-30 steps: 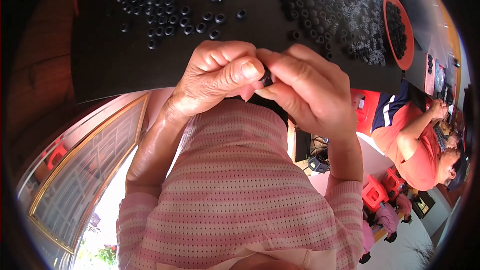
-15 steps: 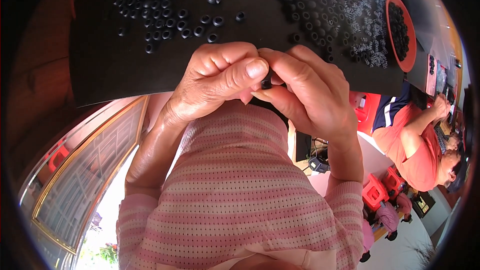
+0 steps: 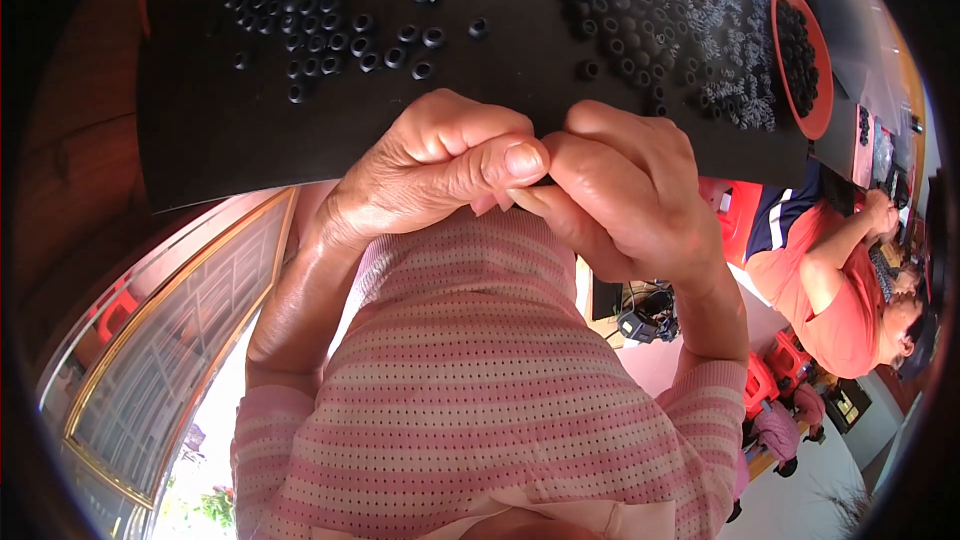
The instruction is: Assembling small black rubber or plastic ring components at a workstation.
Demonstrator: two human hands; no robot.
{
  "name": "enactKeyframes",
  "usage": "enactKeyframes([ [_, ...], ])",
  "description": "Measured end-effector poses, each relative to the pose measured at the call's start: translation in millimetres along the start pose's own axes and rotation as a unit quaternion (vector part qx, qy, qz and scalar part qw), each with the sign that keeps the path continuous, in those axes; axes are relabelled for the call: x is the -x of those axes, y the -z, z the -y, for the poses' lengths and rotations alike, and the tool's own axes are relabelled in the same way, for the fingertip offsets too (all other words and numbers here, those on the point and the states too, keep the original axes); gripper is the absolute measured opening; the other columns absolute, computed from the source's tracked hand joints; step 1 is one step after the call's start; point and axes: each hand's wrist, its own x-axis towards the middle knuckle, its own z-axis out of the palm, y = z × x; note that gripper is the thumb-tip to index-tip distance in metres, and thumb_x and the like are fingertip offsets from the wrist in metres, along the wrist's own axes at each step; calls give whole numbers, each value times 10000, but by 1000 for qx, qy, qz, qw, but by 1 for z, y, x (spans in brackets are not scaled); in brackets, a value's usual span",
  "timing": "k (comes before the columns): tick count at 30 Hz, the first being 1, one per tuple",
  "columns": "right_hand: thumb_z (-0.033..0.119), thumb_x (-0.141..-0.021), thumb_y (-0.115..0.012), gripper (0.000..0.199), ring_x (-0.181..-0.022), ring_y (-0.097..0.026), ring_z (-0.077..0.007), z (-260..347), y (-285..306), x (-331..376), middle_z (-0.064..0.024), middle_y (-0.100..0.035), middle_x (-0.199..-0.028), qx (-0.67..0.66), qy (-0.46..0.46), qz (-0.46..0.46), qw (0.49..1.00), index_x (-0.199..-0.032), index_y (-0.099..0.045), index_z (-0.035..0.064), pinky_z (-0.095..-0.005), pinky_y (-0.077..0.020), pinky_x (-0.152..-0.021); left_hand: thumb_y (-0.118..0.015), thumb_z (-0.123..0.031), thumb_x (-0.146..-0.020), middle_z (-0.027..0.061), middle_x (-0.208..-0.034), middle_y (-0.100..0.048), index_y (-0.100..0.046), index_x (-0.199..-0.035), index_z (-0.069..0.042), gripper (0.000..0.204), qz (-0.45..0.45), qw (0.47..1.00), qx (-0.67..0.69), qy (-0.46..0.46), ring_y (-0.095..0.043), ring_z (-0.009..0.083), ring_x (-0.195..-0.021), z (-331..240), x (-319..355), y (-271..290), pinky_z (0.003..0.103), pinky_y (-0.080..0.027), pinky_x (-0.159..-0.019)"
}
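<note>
My left hand (image 3: 440, 165) and my right hand (image 3: 625, 195) meet fingertip to fingertip at the near edge of a black mat (image 3: 220, 140). Both pinch a small black ring (image 3: 548, 180), of which only a dark sliver shows between the thumbs. Several loose black rings (image 3: 385, 45) lie scattered on the mat beyond my left hand. A denser heap of black rings (image 3: 690, 30) spreads beyond my right hand. My pink striped sleeves and shirt fill the lower part of the view.
An orange dish (image 3: 812, 110) holding black rings stands at the mat's right end. Another person in an orange shirt (image 3: 840, 290) sits to the right. Red stools (image 3: 775, 380) stand below that person.
My fingertips have pressed closer together, and the black ring between them shows less than before. Both hands stay at the same spot by the mat's edge.
</note>
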Motion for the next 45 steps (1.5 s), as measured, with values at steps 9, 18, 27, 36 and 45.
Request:
enactKeyframes([
  [9,76,-693,-767,230,-441,-431,-203,-12,-12,12,-55,-421,-575,-63,6,-79,995,-768,-558,18,-327,-292,-369,-503,-349,-964,24,-576,-495,-526,-666,-23,442,-48,988,-136,-63,-480,105,-516,8,-3,-4,261,-374,-481],
  [18,195,-854,-682,255,-669,-513,-34,-80,117,84,-16,-624,-751,209,-354,-326,852,-959,-655,-36,-202,-423,-592,-493,-372,-966,23,-609,-527,-566,-677,-10,469,-50,992,-108,-40,-474,77,-504,14,4,1,215,-347,-468],
  [27,202,-878,-646,249,-712,-570,-96,-112,146,103,-73,-651,-820,219,-335,-248,882,-996,-652,-16,-250,-459,-659,-509,-341,-964,28,-630,-547,-575,-682,-12,439,-67,989,-127,-34,-507,86,-526,10,8,2,224,-387,-492],
  [36,123,-853,-639,156,-691,-572,-177,-97,117,65,-77,-598,-812,205,-280,-112,931,-967,-639,15,-278,-449,-638,-521,-308,-963,27,-648,-549,-568,-687,-11,408,-53,992,-108,-26,-508,83,-543,8,-3,-4,220,-401,-513],
  [45,193,-865,-587,243,-865,-591,-297,-144,93,24,-89,-569,-970,304,-303,-18,903,-1102,-607,142,-393,-477,-751,-526,-300,-961,22,-643,-542,-563,-694,-12,394,-56,991,-121,-34,-503,82,-550,9,9,-1,221,-406,-519],
])
